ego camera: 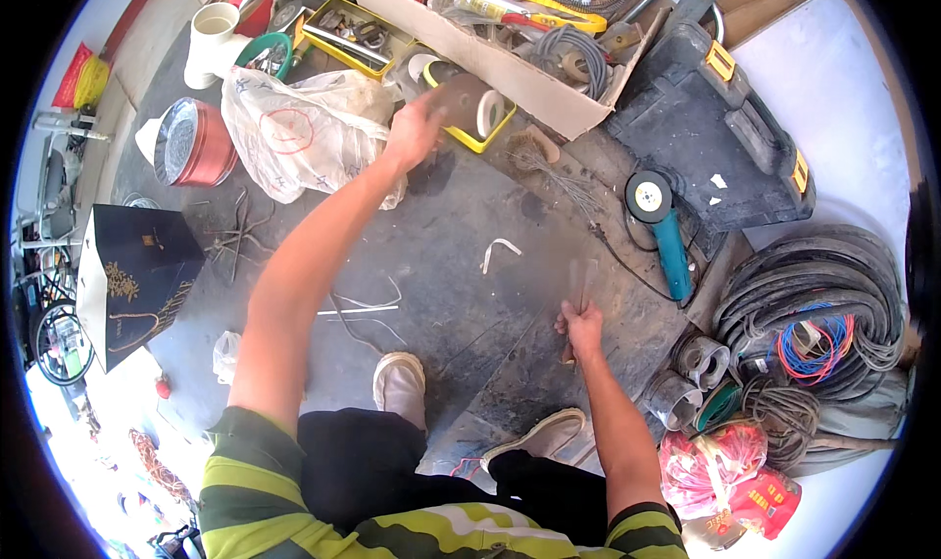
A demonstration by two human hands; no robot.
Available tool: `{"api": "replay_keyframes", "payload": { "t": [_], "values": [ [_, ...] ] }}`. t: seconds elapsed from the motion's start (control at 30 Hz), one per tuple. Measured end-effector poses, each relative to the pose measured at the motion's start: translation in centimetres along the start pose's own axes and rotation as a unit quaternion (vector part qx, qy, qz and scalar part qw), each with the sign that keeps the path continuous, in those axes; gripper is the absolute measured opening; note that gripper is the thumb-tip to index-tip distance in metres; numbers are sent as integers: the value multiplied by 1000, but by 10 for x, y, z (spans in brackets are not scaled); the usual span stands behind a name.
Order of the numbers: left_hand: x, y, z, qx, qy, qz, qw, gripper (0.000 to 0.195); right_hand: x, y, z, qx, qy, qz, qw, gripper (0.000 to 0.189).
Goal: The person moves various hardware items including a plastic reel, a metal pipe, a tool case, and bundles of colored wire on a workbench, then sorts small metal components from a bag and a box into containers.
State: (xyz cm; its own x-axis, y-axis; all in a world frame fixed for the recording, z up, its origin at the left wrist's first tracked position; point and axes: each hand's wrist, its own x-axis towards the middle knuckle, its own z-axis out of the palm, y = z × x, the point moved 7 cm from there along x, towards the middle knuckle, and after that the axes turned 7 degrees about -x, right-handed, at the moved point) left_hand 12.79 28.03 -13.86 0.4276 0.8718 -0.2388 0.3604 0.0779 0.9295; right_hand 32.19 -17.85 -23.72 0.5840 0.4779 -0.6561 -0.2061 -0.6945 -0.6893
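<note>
My left hand [413, 134] reaches far forward to the near side of a yellow-rimmed tray [478, 146]. A blurred brown piece [464, 97] lies at its fingertips; whether the fingers grip it cannot be told. In the tray, a white ring-shaped roll [490, 114] shows to the right of that piece. My right hand [583, 330] is closed around a slim hand tool [583, 283], low over the dark floor sheet [441, 265]. The tool's blurred far end points away from me, and a short piece of it shows below my fist. Its exact kind is unclear.
A clear plastic bag [294, 133] sits left of my left hand. A teal angle grinder [665, 243] with its cord lies right, before a black tool case [706, 125]. A cardboard box [507, 70] of cables stands ahead. Coiled black hose [794, 265] lies far right.
</note>
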Motion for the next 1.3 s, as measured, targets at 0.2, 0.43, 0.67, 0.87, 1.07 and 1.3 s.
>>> {"api": "replay_keyframes", "payload": {
  "t": [0.2,0.43,0.67,0.87,1.07,1.3],
  "values": [
    [13,12,-5,175,80,82,978,52,-3,-1,3,15,-13,30,999,16],
    [-99,-37,-8,144,-25,124,982,46,-9,-21,21,13,-18,2,1000,16],
    [-189,-76,21,23,-236,-51,970,34,1,-14,1,-62,-28,1,998,17],
    [-203,-83,-7,2,-167,-68,984,31,15,-71,-23,-366,43,-154,917,36],
    [-217,-106,-13,13,-179,-90,980,30,29,-126,-59,-456,102,-175,866,37],
    [-213,-97,-7,-5,-184,-105,977,30,40,-144,-112,-527,151,-209,810,34]
  ]
}}
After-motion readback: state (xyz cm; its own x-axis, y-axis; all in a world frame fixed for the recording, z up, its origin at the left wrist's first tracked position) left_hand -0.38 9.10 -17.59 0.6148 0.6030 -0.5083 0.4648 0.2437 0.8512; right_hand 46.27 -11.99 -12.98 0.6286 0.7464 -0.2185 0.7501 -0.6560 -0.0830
